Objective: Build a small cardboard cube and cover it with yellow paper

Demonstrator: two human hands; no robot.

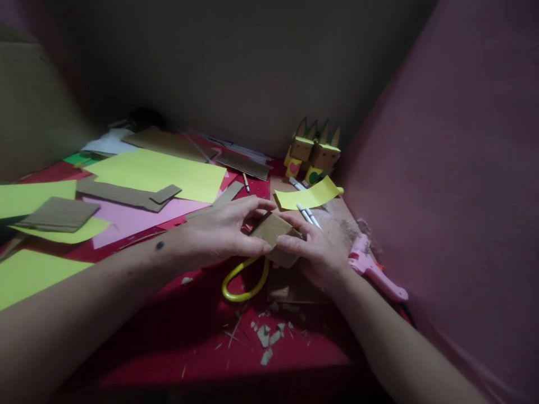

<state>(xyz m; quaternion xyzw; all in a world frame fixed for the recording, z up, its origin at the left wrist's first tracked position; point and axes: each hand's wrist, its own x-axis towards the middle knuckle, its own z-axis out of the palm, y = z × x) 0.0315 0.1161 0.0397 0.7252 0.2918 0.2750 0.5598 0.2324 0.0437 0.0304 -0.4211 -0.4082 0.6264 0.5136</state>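
A small brown cardboard box is held between my two hands above the table. My left hand closes on its left side, with the thumb along the near edge and the fingers over the far side. From the right, my right hand grips it, thumb pressed on the near face. Just below the box lies a yellow loop-shaped handle, perhaps of scissors; the rest of it is hidden. A cardboard sheet lies under my right hand, partly covered.
A pink glue gun lies at the right by the pink wall. Two cardboard figures with pointed ears stand at the back. Yellow paper, pink paper and cardboard pieces spread leftward. Markers and torn scraps lie nearby.
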